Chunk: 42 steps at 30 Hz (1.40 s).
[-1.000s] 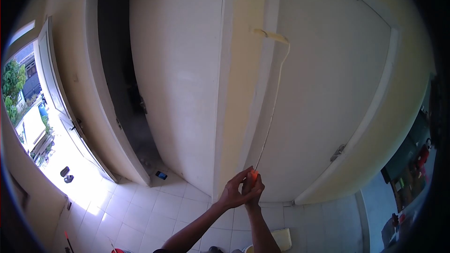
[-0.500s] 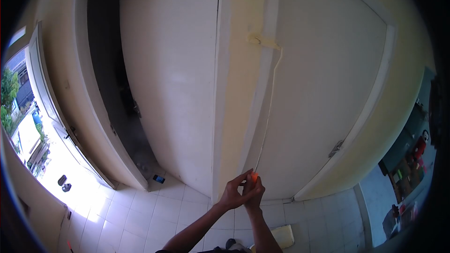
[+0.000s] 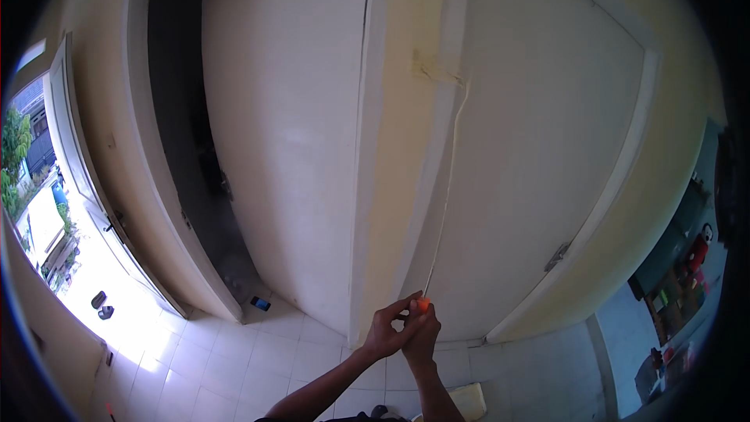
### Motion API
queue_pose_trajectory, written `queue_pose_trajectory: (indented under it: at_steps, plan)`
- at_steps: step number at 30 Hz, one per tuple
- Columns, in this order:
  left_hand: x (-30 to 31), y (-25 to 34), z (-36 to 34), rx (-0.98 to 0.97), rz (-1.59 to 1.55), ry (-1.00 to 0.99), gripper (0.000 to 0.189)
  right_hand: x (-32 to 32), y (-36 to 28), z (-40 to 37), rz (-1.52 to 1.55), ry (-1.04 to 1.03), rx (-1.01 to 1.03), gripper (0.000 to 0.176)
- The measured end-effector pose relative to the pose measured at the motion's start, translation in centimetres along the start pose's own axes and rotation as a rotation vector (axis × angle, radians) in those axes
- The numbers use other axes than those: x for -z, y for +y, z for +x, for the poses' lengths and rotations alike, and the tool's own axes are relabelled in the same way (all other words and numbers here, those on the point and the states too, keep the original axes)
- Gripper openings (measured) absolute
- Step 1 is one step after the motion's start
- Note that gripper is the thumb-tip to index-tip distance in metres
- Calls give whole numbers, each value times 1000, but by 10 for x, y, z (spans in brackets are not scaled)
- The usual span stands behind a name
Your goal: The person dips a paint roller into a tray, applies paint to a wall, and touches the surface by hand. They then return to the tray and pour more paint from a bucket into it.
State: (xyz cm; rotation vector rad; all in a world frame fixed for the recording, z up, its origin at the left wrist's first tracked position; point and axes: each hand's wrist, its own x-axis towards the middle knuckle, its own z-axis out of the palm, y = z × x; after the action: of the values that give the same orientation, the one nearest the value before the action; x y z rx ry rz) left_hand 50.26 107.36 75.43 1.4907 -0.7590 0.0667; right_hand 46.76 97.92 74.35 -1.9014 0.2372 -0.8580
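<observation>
My left hand [image 3: 385, 334] and my right hand [image 3: 423, 334] meet low in front of a white door frame, fingers pinched together around a small orange object [image 3: 422, 305]. A thin pale strip [image 3: 448, 187] runs from that object up along the frame's edge. It ends at a crumpled pale piece [image 3: 434, 72] stuck to the yellow wall strip between two doors. What exactly the orange object is stays too small to tell.
A closed white door [image 3: 547, 133] with a handle [image 3: 558, 254] stands to the right, and an open door leaf [image 3: 289, 125] with a dark room behind it to the left. A small dark device [image 3: 259, 303] lies on the tiled floor. Bright daylight enters at far left.
The strip's top end has dropped and now lies flatter against the frame, and the strip hangs straighter. My hands stay joined at the orange object, slightly lower in view.
</observation>
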Motion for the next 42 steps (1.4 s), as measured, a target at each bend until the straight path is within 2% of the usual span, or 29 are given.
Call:
queue_pose_trajectory:
  at_steps: [6, 11, 14, 17, 21, 25, 33, 37, 42]
  plan:
    - [2, 20, 16, -42, 26, 95, 48, -5, -18, 17, 118, -12, 16, 31]
    - [-4, -15, 0, -9, 22, 90, 48, -10, 17, 4, 43, -65, -32, 28]
    - [-9, -18, -2, -7, 9, 110, 48, -14, 22, 4, 79, -25, -1, 29]
    - [-4, 9, 18, -17, -35, 130, 47, -9, -10, 23, 80, -3, 58, 30]
    - [2, 23, 22, 30, -36, 93, 46, -8, -18, 26, 43, 9, 67, 31]
    - [-3, -5, 1, 64, -44, 77, 47, -13, 3, 5, 102, 16, 47, 32]
    - [-3, 35, 21, -85, 26, 153, 48, -1, -30, 30, 202, 3, 107, 33]
    - [-2, 34, 18, -93, 60, 137, 48, 0, -27, 29, 214, -7, 116, 33]
    - [-5, 26, 23, -115, 47, 209, 47, -8, -14, 35, 193, -24, 154, 31]
